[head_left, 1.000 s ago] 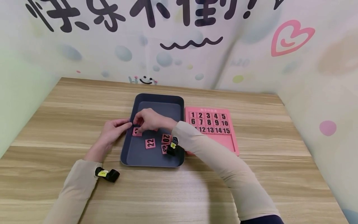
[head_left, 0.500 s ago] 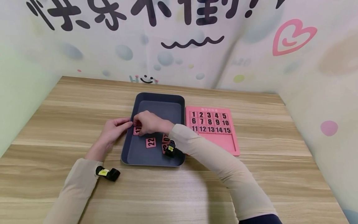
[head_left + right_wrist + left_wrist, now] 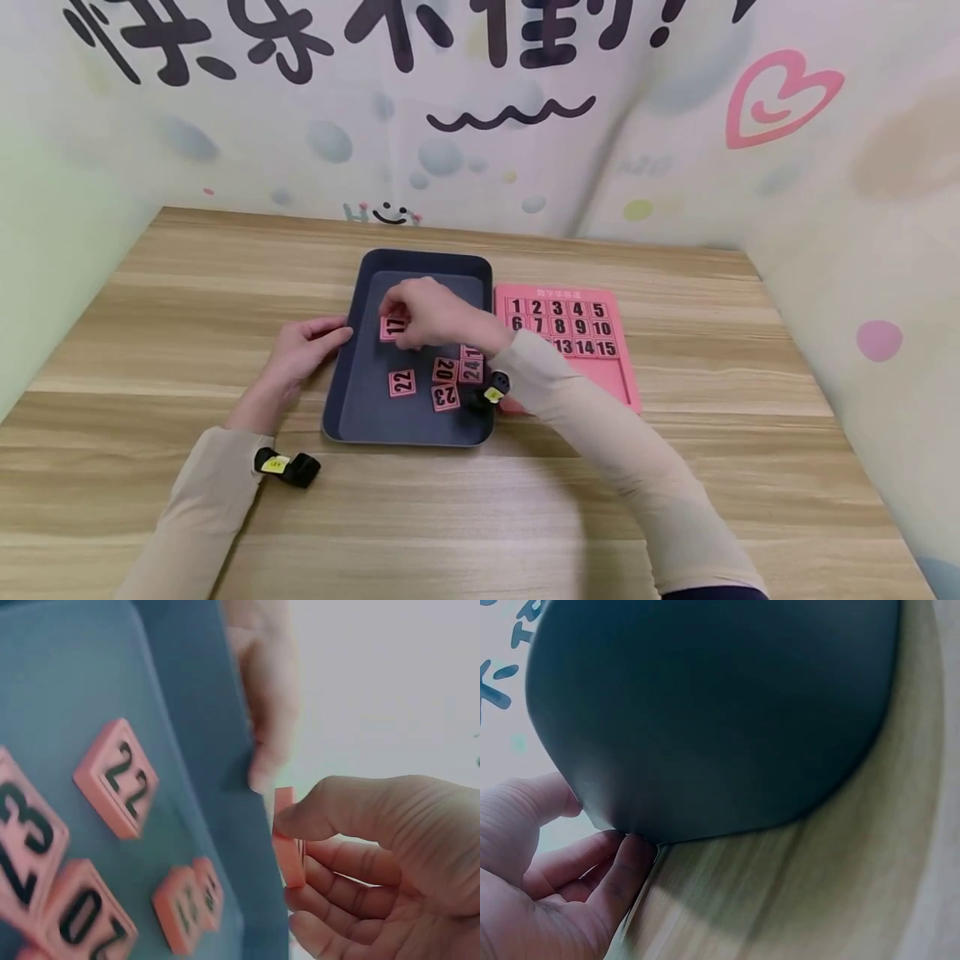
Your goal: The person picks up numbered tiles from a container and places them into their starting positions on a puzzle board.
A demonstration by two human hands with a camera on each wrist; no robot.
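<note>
right hand (image 3: 427,315): thumb and fingers pinched on tile 17 (image 3: 391,327), held over dark tray (image 3: 375,421). left hand (image 3: 307,346) grips tray's left rim. lying in tray: tile 22 (image 3: 402,382), tile 20 (image 3: 445,370), tile 23 (image 3: 446,397). pink number board (image 3: 609,372) just right of tray.

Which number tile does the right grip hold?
Tile 17: it alone is pinched in the right grip, while every other tile in view, such as 22, rests in the tray or board.
</note>
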